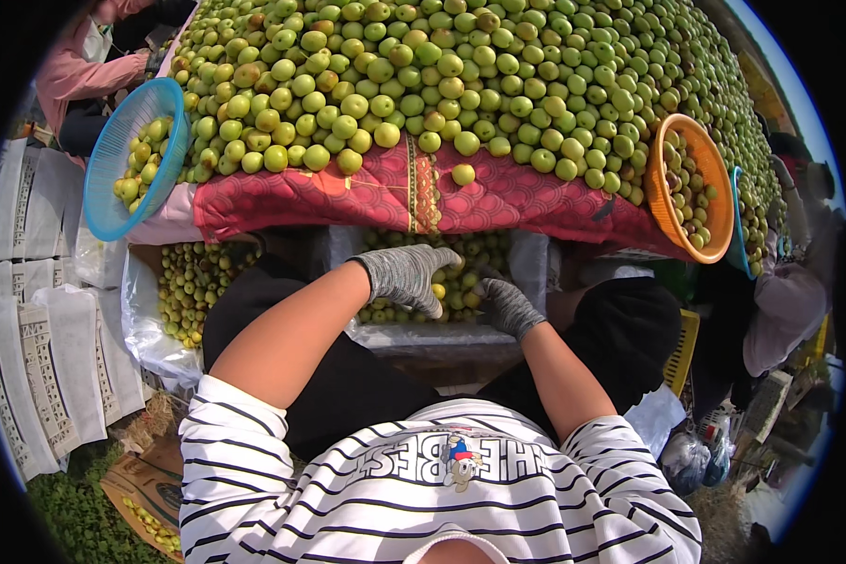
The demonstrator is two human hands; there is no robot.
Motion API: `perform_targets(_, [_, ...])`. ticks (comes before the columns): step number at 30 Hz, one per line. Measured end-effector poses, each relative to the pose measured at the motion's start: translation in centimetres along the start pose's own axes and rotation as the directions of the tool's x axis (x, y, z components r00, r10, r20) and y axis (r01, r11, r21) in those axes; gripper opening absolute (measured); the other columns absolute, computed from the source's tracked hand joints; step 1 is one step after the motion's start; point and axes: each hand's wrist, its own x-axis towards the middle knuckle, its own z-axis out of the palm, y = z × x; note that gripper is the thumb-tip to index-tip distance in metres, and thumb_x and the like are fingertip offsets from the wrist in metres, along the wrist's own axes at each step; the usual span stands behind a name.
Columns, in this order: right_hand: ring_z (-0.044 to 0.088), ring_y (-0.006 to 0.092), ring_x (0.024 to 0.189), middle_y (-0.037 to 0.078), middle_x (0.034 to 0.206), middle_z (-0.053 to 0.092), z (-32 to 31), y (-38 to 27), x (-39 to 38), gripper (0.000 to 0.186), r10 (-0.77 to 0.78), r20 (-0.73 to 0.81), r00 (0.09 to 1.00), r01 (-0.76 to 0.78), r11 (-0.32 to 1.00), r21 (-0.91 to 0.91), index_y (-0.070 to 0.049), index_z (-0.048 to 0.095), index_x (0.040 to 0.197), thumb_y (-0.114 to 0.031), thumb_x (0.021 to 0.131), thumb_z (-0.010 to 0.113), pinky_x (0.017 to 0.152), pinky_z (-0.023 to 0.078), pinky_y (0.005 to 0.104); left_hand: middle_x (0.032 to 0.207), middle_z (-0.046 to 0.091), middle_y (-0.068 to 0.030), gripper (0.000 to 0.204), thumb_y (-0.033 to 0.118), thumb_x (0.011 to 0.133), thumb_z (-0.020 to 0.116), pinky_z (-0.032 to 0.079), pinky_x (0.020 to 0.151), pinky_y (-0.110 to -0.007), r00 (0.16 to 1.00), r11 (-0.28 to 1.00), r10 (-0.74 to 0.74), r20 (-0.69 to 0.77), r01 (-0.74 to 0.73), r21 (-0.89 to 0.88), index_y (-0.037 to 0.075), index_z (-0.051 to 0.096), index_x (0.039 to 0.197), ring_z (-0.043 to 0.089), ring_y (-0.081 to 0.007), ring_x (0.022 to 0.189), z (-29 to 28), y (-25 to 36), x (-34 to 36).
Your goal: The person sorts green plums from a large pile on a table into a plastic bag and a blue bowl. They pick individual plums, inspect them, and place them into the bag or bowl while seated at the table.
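Note:
Both my hands wear grey knitted gloves and hover over a plastic-lined crate (pixel 385 336) of small round green fruit (pixel 487 246), which look like jujubes. My left hand (pixel 406 276) is open, its fingers apart and curved toward the right. Facing it, my right hand (pixel 509 306) is open too, with shaded fingertips beside some yellow-green fruit (pixel 455 293) lying between the two hands. Neither hand visibly grips a fruit. Ahead of me a large heap of the same fruit (pixel 423 56) covers a red patterned cloth (pixel 320 202); one loose fruit (pixel 463 175) rests near its front edge.
A blue basket (pixel 92 202) stands left of the heap and an orange basket (pixel 663 202) right, both holding fruit. Another lined crate (pixel 141 324) sits by my left knee. Stacked white-covered crates (pixel 66 348) line the left. Other people (pixel 85 75) sit at both sides.

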Motion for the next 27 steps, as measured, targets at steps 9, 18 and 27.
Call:
perform_targets(9, [0.016,0.0395,0.145,0.018,0.155,0.024,8.0,6.2,8.1,0.075,-0.392,0.245,0.887,0.178,-0.2,-0.964,-0.02,0.042,0.144,-0.041,0.077,0.069,0.115,0.016,0.0594,0.115,0.062,-0.008,0.036,0.01,0.09,0.064,0.056,0.08,-0.029,0.632,0.875,0.11,-0.767,-0.428,-0.227,0.002,0.055,0.124,0.063,-0.0147,0.096,-6.7,-1.6,-6.8])
perform_targets(18, [0.01,0.0378,0.147,0.005,0.159,0.02,6.2,6.4,11.5,0.065,-0.161,0.466,0.87,0.264,-0.646,-0.717,-0.043,0.041,0.142,-0.049,0.081,0.061,0.111,0.008,0.0678,0.115,0.066,-0.0109,0.029,0.008,0.093,0.06,0.056,0.085,-0.029,0.445,0.778,-0.078,-0.892,-0.532,-0.333,0.0,0.058,0.12,0.065,-0.0181,0.101,-8.8,-3.3,-8.3])
perform_targets(27, [0.015,0.0345,0.145,0.012,0.157,0.021,-4.6,6.1,9.2,0.071,-0.36,0.111,0.926,-0.049,-0.407,-0.912,-0.024,0.041,0.144,-0.05,0.082,0.06,0.111,0.024,0.0582,0.113,0.065,-0.0104,0.028,0.007,0.096,0.057,0.057,0.084,-0.027,0.397,0.751,-0.12,-0.91,-0.564,-0.345,0.0,0.058,0.122,0.066,-0.0176,0.097,-8.3,-3.8,-9.9])
